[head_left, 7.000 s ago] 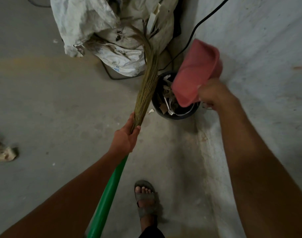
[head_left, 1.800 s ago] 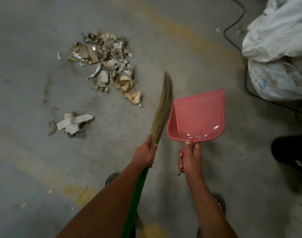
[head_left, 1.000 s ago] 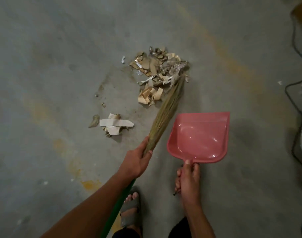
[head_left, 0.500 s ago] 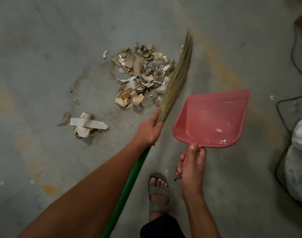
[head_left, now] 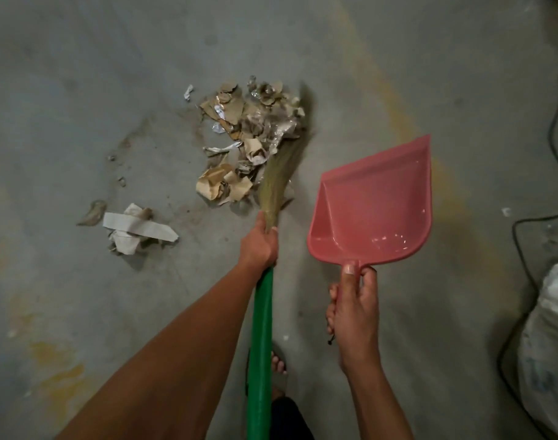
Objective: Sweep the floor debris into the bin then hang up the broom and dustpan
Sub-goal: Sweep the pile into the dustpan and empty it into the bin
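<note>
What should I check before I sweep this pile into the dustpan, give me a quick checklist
1. Left hand grips the broom firmly: ok.
2. Right hand grips the dustpan handle: ok.
3. Dustpan empty: ok.
4. Dustpan set down on the floor with its lip at the big debris pile: not ok, it is held to the right of the pile, apart from it.
5. Bristles against the pile: ok, along its right edge.
6. Small paper heap gathered in: not ok, it lies apart to the left.
</note>
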Demonstrator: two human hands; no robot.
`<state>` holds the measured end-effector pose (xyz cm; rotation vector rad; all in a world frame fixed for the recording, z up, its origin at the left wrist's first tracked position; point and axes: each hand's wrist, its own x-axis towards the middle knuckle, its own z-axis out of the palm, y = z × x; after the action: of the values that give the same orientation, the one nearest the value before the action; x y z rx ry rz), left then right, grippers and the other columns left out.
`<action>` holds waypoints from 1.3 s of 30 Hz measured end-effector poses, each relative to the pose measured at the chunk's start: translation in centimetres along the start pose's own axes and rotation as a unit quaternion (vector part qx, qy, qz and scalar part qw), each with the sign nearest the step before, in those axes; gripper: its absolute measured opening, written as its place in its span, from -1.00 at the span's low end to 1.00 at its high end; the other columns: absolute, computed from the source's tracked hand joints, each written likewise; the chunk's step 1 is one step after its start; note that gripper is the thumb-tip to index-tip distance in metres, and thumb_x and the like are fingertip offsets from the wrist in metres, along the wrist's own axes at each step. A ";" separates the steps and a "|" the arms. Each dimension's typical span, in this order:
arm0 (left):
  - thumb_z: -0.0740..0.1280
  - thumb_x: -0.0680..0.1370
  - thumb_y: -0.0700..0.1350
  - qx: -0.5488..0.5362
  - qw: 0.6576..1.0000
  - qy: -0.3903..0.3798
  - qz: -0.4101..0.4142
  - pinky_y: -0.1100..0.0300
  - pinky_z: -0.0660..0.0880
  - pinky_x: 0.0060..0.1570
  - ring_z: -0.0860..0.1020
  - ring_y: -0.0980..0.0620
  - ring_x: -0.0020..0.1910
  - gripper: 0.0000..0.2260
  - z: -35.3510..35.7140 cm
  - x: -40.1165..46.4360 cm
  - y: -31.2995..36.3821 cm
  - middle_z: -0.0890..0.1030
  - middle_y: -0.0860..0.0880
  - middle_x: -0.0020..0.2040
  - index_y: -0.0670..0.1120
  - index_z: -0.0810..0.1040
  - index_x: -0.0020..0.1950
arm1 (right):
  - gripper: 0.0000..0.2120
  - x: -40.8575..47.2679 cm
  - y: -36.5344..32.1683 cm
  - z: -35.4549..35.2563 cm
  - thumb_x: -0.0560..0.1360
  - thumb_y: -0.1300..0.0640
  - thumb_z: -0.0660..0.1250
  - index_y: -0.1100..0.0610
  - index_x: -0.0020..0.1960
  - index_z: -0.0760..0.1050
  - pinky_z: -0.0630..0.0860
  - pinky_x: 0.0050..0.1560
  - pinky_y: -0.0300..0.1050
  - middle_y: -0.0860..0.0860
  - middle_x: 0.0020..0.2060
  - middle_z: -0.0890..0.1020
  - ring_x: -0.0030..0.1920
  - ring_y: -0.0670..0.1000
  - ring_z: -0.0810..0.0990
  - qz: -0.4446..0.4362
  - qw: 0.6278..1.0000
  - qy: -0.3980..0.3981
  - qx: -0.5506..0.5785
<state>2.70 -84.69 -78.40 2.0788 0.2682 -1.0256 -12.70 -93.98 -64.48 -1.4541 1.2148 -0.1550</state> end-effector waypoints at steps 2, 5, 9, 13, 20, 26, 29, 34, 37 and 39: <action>0.15 0.61 0.18 -0.012 0.998 0.054 -0.010 -0.15 0.66 0.06 0.68 -0.23 -0.01 -0.39 -1.5 -2.1 -0.9 0.66 -0.24 0.18 0.22 0.08 0.67 | -0.77 -0.5 0.3 0.1 0.72 -0.23 0.16 -0.11 0.11 0.47 0.34 -0.50 -0.12 0.03 -0.31 0.53 -0.50 -0.03 0.39 0.013 1.000 0.003 0.001; 0.17 0.69 0.10 -0.070 0.994 0.086 0.008 0.00 0.67 -0.15 0.66 -0.09 -0.22 -0.45 -3.0 -5.6 -2.1 0.68 -0.17 -0.02 0.25 0.06 0.66 | -0.78 -1.1 0.5 1.1 0.73 -0.18 0.17 -0.07 0.08 0.46 0.31 -0.52 -0.15 0.05 -0.32 0.51 -0.52 -0.03 0.36 0.025 1.000 0.003 0.012; 0.17 0.71 0.05 -0.084 0.993 0.073 0.032 0.14 0.60 -0.33 0.66 -0.11 -0.23 -0.46 -4.5 -8.9 -3.1 0.65 -0.13 -0.08 0.31 0.05 0.65 | -0.77 -2.3 0.2 2.9 0.73 -0.20 0.16 -0.07 0.09 0.46 0.32 -0.52 -0.15 0.05 -0.32 0.51 -0.50 -0.02 0.36 0.025 1.000 -0.014 0.010; 0.18 0.71 0.03 -0.096 0.992 0.071 0.049 0.11 0.61 -0.37 0.62 -0.03 -0.32 -0.47 -5.7 -9.9 -4.3 0.64 -0.12 -0.15 0.29 0.08 0.65 | -0.76 -3.8 -0.2 3.9 0.72 -0.21 0.16 -0.09 0.08 0.46 0.35 -0.49 -0.13 0.01 -0.31 0.52 -0.47 -0.02 0.41 0.017 0.999 -0.036 0.004; 0.18 0.70 0.09 -0.082 0.993 0.032 0.080 0.02 0.67 -0.26 0.64 0.02 -0.30 -0.47 -7.6 -11.6 -6.1 0.65 -0.04 -0.11 0.37 0.08 0.62 | -0.77 -5.7 -0.9 4.8 0.73 -0.20 0.17 -0.07 0.07 0.45 0.35 -0.51 -0.13 0.04 -0.31 0.52 -0.47 -0.02 0.40 0.002 1.000 -0.029 0.009; 0.23 0.69 0.07 -0.035 0.990 -0.046 0.130 0.07 0.64 -0.27 0.60 0.13 -0.37 -0.46 -8.7 -13.8 -8.0 0.66 0.01 -0.17 0.49 0.12 0.56 | -0.79 -8.2 -0.4 5.8 0.72 -0.19 0.18 -0.07 0.07 0.45 0.36 -0.49 -0.11 0.06 -0.31 0.54 -0.49 0.00 0.42 -0.012 1.000 -0.002 0.012; 0.25 0.67 0.08 -0.001 0.985 -0.106 0.133 0.14 0.59 -0.36 0.59 0.08 -0.36 -0.46 -8.8 -13.0 -7.1 0.67 -0.04 -0.13 0.49 0.15 0.55 | -0.78 -8.8 -0.4 5.9 0.74 -0.16 0.17 -0.04 0.08 0.44 0.36 -0.50 -0.11 0.06 -0.31 0.53 -0.49 0.01 0.40 -0.016 1.000 0.012 0.017; 0.26 0.68 -0.01 0.013 0.981 -0.166 0.101 0.21 0.48 -0.48 0.55 -0.03 -0.37 -0.46 -7.5 -7.3 -3.9 0.67 -0.15 -0.06 0.20 0.20 0.64 | -0.79 -9.0 -0.4 6.0 0.74 -0.18 0.17 -0.08 0.07 0.45 0.38 -0.49 -0.13 0.05 -0.30 0.54 -0.47 -0.03 0.43 -0.039 0.999 0.022 -0.003; 0.27 0.67 -0.05 -0.002 0.987 -0.139 0.080 0.21 0.47 -0.50 0.52 -0.03 -0.46 -0.46 -7.8 -4.3 -3.8 0.63 -0.11 -0.19 0.08 0.23 0.65 | -0.79 -9.4 -0.5 6.5 0.74 -0.19 0.17 -0.09 0.06 0.45 0.36 -0.50 -0.14 0.03 -0.30 0.53 -0.48 -0.03 0.42 -0.043 0.999 0.022 -0.006; 0.26 0.65 -0.01 -0.013 0.992 -0.107 0.072 0.10 0.58 -0.40 0.55 -0.03 -0.45 -0.47 -9.1 -3.7 -4.7 0.63 -0.08 -0.21 0.09 0.28 0.63 | -0.78 -9.9 -0.6 7.2 0.74 -0.19 0.16 -0.09 0.06 0.45 0.36 -0.50 -0.14 0.03 -0.30 0.54 -0.48 -0.02 0.41 -0.043 0.999 0.019 -0.010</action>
<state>3.27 -74.39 -74.90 1.9157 0.0216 -1.1386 -11.90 -82.28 -61.15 -1.5267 1.1879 -0.2307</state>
